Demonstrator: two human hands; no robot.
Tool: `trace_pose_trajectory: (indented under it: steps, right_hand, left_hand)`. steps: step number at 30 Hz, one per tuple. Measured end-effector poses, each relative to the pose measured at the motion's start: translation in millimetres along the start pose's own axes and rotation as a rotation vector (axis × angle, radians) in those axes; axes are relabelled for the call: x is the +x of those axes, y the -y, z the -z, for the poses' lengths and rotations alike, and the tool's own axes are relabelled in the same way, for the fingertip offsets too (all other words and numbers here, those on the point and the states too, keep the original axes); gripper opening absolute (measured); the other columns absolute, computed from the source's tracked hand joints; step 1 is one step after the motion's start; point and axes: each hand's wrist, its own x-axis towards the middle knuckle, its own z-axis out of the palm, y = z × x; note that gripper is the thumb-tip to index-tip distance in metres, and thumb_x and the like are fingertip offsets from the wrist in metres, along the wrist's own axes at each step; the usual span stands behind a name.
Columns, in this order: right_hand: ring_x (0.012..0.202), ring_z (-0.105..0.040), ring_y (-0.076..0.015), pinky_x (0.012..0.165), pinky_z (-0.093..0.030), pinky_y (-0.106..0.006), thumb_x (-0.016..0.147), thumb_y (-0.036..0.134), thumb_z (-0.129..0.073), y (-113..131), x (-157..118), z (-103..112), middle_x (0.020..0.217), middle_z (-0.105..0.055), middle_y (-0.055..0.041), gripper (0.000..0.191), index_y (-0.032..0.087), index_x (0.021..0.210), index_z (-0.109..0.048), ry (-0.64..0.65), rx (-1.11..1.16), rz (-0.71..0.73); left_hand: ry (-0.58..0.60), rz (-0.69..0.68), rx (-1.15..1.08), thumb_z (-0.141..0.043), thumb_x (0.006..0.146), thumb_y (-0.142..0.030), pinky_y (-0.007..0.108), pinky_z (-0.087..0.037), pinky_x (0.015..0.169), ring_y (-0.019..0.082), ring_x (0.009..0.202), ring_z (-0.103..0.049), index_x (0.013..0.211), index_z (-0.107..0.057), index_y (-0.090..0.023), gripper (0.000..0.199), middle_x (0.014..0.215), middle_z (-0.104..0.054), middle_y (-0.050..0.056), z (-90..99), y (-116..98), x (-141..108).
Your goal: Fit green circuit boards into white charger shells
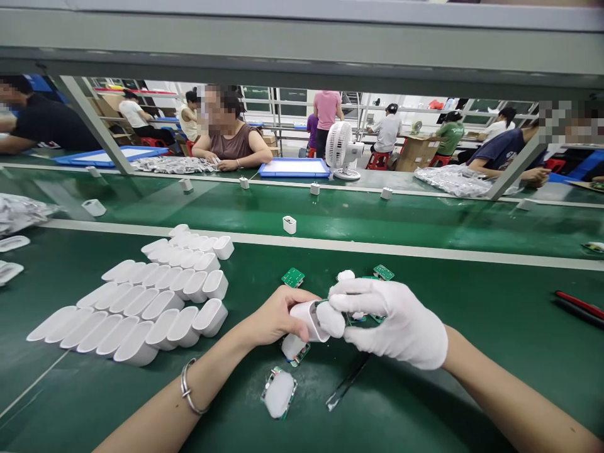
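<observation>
My bare left hand [279, 316] is closed round a white oval plastic housing [306, 314], its open end turned right. In my gloved right hand [399, 324], a circuit board with a white pad [331, 319] is pinched between thumb and fingers. The pad is at the housing's mouth, partly inside; most of the board is hidden. Below the hands lie another padded circuit board [280, 394] and a partly covered one [294, 350]. Black tweezers [348, 382] rest beneath my right hand. Beyond the hands are green boards [293, 277], with more behind the glove.
Rows of white oval housings [136, 301] stand open-side up at left. Past a pale strip runs a green belt [226, 211] carrying several white units, one being a housing [289, 224]. A red-and-black-handled tool [579, 306] lies far right. People sit opposite, near a white fan [338, 148].
</observation>
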Motion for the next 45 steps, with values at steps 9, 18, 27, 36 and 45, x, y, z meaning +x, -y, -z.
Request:
trace_pose_trajectory:
  steps: [9,18,27,36,45]
  right_hand:
    - [0.067,-0.048,-0.0104,0.061,-0.041,-0.024,0.078,0.01,-0.054,-3,-1,-17,0.082,-0.056,0.0001,0.013,0.021,0.079,-0.06,0.207,-0.187,0.002]
    - [0.081,-0.057,-0.0142,0.073,-0.048,-0.026,0.077,0.029,-0.066,0,4,-16,0.093,-0.062,-0.0005,0.028,0.022,0.104,-0.061,0.281,0.254,-0.268]
    - [0.065,-0.055,-0.0114,0.059,-0.045,-0.023,0.063,0.025,-0.071,-10,8,-41,0.075,-0.061,0.0021,0.028,0.017,0.089,-0.063,-0.001,0.508,-0.733]
    - [0.074,-0.058,-0.0151,0.069,-0.047,-0.028,0.09,0.041,-0.039,-20,-8,-16,0.081,-0.062,-0.0031,0.032,0.019,0.09,-0.063,0.194,-0.05,-0.634]
    - [0.042,-0.044,-0.0076,0.04,-0.03,-0.02,0.064,0.004,-0.056,-5,-26,-18,0.061,-0.056,0.0028,0.021,0.021,0.073,-0.065,0.769,-0.195,-0.657]
  left_hand:
    - [0.01,0.039,0.023,-0.087,0.04,-0.048,0.018,-0.037,0.055,0.011,0.062,-0.047,0.076,-0.07,-0.009,0.055,0.068,-0.059,0.0,1.8,8,0]
    - [0.025,0.017,-0.274,-0.086,0.032,-0.057,0.015,-0.035,0.049,0.008,0.055,-0.048,0.092,-0.046,-0.019,0.081,0.07,-0.056,-0.003,-9.1,13,0]
    - [-0.24,0.033,-0.239,-0.063,0.064,-0.071,0.021,-0.038,0.054,0.013,0.061,-0.053,0.11,-0.052,-0.018,0.071,0.071,-0.058,0.0,-15.9,8,1]
    - [-0.499,0.004,-0.327,-0.081,0.064,-0.023,0.029,-0.048,0.081,0.016,0.082,-0.063,0.101,-0.067,-0.01,0.042,0.094,-0.07,0.01,-13.1,9,9]
    - [-0.554,-0.104,-0.542,-0.079,0.063,-0.014,0.025,-0.047,0.089,0.014,0.092,-0.062,0.101,-0.07,-0.017,0.039,0.103,-0.069,0.003,-4.3,6,8]
